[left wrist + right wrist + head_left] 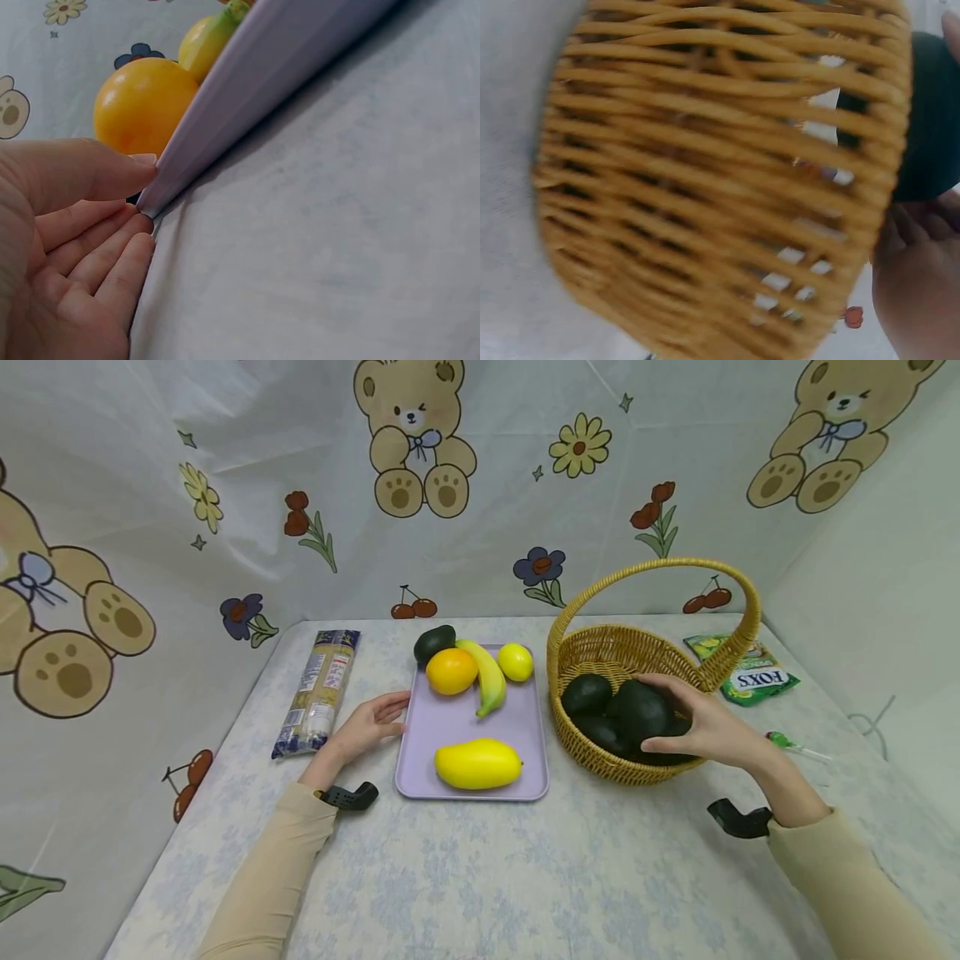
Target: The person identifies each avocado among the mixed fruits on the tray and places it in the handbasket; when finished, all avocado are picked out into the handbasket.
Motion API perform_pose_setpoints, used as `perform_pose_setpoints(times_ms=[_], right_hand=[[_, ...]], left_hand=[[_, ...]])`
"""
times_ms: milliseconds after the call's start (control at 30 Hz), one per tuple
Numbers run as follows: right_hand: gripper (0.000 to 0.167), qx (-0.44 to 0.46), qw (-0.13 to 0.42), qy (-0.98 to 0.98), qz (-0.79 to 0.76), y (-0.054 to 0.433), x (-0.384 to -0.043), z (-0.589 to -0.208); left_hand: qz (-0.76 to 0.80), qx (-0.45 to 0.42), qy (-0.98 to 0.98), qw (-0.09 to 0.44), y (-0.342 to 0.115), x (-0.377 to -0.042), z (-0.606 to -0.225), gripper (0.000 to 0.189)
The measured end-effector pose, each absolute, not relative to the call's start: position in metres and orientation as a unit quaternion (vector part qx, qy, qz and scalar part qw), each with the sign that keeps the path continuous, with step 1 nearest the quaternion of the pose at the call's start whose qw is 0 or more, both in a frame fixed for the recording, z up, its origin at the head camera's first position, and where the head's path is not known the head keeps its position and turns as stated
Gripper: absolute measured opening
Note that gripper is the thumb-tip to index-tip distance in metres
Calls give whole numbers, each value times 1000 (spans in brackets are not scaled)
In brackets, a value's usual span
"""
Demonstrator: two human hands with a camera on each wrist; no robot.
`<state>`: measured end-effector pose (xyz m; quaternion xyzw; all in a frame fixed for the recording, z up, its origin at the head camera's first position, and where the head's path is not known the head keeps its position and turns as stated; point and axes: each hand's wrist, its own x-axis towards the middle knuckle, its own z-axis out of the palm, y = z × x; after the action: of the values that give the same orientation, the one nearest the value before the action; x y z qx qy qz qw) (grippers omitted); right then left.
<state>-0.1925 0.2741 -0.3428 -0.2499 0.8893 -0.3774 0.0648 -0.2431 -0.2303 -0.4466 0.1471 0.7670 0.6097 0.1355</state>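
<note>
My right hand (693, 722) grips a dark green avocado (642, 712) inside the wicker basket (581, 752), fingers over its far side and thumb at its near side. Other avocados (587, 695) lie around it in the basket. In the right wrist view, the held avocado (930, 124) shows beyond the basket's woven wall (705, 180). My left hand (371, 724) is at the left edge of the lilac tray (420, 727). In the left wrist view, its thumb touches the tray's rim (202, 124), with the fingers stretched out below.
On the tray are a banana (489, 681), an orange (452, 672), a lemon (516, 662) and a yellow mango (477, 764); an avocado (434, 644) sits at its back corner. Noodle packs (318, 693) lie left, a green FOX'S bag (757, 677) and a lollipop (783, 741) right. The basket's handle (660, 562) arches high.
</note>
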Motion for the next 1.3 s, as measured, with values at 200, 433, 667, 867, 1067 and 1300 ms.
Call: perform_pose_setpoints(times_ms=[200,433,667,867,1067,1300], right_hand=[[86,-260,78,893,-359,280,-192,-352],[88,-265,83,896,-347,282,-193,-353],[84,-266,100,885,-368,285,-193,-349],[80,-267,99,881,-379,286,-192,-348],[76,-292,86,851,-429,281,-192,-343],[70,-368,41,791,-487,251,-193,-313]], left_hand=[[612,143,765,137,-231,-242,-447,61],[609,143,768,136,-231,-243,-446,61],[610,150,768,129,-231,-246,-442,61],[608,145,770,130,-230,-245,-441,61],[616,148,762,133,-229,-244,-442,61],[615,140,764,137,-229,-243,-444,61]])
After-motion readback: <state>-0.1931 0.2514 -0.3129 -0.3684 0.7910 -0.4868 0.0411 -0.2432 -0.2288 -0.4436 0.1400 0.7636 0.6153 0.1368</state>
